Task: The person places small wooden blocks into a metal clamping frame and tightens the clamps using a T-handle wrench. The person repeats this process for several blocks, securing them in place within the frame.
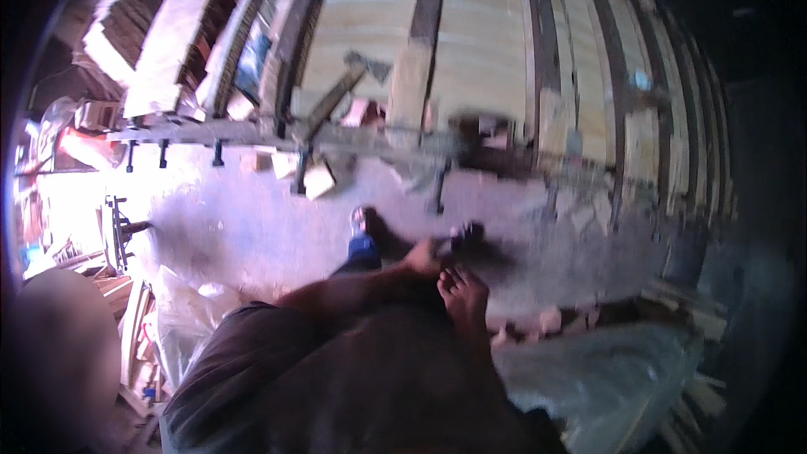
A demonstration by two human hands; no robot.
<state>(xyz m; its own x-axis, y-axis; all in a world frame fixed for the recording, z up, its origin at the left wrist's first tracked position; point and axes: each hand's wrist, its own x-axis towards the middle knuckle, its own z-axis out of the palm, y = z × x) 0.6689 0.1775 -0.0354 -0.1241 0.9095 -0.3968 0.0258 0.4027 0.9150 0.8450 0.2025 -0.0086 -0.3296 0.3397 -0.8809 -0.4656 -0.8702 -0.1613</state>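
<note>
Dark lump [467, 240] sits near the middle of the grey floor [252, 219]. It is too blurry to tell what it is. It lies just to the right of the left hand [424, 258].

That hand comes in on a bare arm from the near left. It is at the lump, maybe touching it. I cannot tell how far its fingers are open, or if it has hold of the lump.

Just on the near side of the lump is a brown shape [462, 298] with small tips. It could be the right hand or a bare foot, and I cannot tell which, so I cannot tell if it is open or closed.

A foot in a blue sandal [360, 223] stands a little to the left of the left hand.

On the far side, long pale boards [479, 34] lean in a row. A long metal bar [252, 130] runs across in front of them, with a small wood block [318, 178] below it. Clear plastic sheet [605, 378] lies on the near right.
</note>
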